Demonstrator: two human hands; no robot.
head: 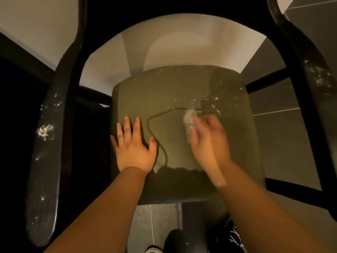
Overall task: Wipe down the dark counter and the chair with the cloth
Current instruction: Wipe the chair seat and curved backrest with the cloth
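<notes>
the chair step looks to be in hand: the left hand (134, 147) lies flat and released on the olive-green seat of the black-framed chair (164, 92), the blurred right hand (209, 141) grips a small pale grey cloth (189, 121) against the seat's right middle, and the next move probably calls for wiping the white-speckled black armrests (45, 143).

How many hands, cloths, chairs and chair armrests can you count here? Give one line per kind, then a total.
Hands: 2 (left hand, right hand)
Cloths: 1 (cloth, held in the right hand)
Chairs: 1 (chair)
Armrests: 2 (left armrest, right armrest)
Total: 6
</notes>
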